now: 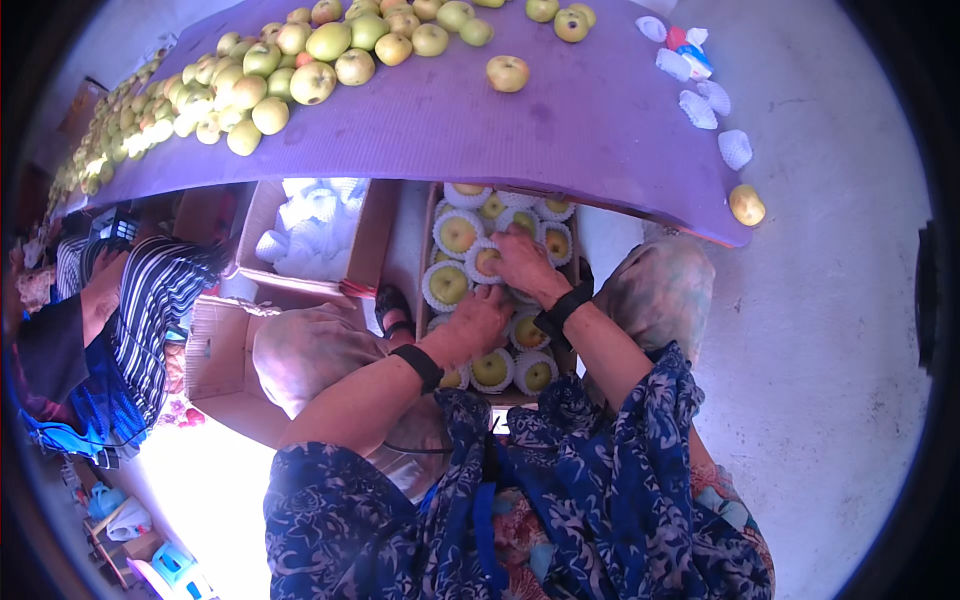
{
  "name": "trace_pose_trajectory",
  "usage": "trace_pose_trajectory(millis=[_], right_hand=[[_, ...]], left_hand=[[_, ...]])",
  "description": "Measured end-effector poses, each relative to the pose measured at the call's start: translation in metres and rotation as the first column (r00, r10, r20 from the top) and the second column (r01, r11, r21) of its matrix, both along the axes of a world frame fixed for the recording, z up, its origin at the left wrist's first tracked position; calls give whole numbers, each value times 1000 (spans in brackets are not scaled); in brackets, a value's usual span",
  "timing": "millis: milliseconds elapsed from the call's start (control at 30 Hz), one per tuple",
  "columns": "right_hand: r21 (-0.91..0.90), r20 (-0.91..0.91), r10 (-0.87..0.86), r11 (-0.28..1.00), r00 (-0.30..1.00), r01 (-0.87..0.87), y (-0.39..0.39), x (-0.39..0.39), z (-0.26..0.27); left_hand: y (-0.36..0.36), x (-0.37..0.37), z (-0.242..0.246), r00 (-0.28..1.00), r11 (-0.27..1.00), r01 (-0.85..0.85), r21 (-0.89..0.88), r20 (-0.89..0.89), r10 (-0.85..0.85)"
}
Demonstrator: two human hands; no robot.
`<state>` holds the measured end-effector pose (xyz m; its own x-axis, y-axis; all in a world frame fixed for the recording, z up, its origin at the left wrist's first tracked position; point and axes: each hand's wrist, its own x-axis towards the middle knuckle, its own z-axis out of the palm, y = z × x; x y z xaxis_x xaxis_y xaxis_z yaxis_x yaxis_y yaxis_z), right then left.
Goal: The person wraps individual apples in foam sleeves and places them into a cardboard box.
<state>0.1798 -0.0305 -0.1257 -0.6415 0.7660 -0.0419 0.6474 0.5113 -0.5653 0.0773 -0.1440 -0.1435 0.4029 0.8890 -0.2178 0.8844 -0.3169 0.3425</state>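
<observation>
In front of me, between my knees, stands a cardboard box (425, 281) packed with yellow-green apples in white foam nets. My right hand (531, 266) reaches into it, its fingers against the right side of a netted apple (486, 262). Just below that apple is my left hand (480, 322), fingertips down among the fruit. Whether either hand grips anything is hidden by the hands themselves. Other netted apples (448, 285) lie to the left, with more (491, 369) near the box's close end. Both wrists wear black bands.
A purple-covered table (585, 127) overhangs the box's far end, with a heap of loose apples (247, 90) on it. Foam nets (697, 109) and one apple (747, 205) lie by its right edge. Left are a box of foam nets (315, 225), an opened carton (225, 375) and a seated person (142, 315).
</observation>
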Motion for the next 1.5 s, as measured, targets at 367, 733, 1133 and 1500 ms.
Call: trace_pose_trajectory(millis=[367,733,1133,1500], right_hand=[[215,13,22,976,1000,-24,-7,3,6],[-653,-166,-272,751,948,101,-15,-8,43],[-729,-144,-314,675,938,114,-1,-5,23],[122,67,337,931,939,-343,11,12,50]], left_hand=[[-2,-1,2,999,997,28,68,-25,-27],[-4,-4,5,998,998,43,35,-52,-42],[3,-9,17,997,998,58,-8,-58,-58],[19,-26,73,999,992,31,-123,33,-27]])
